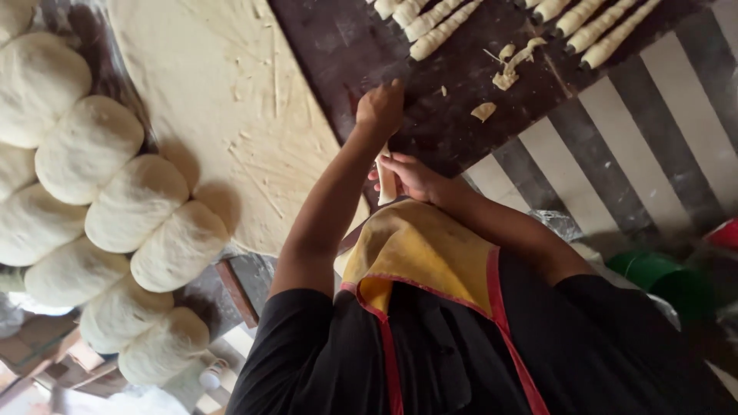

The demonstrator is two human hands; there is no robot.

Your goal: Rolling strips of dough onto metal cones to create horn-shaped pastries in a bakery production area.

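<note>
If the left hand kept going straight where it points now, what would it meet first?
The left hand, gripping a dough strip, would likely meet the rolled dough sticks across the dark board; depth unclear.

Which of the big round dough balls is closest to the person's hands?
The dough ball at the right end of the pile, beside the flat dough sheet. The other balls all sit farther left, away from the left hand and the right hand.

We see a black short-sleeved shirt (307, 353) on the person, its sleeves ending above the elbows and the forearms left bare. Over it lies a black apron (461, 361) edged with red piping, its yellow underside folded back at the chest. The hands (380, 107) wear no gloves, rings or watch.
</note>
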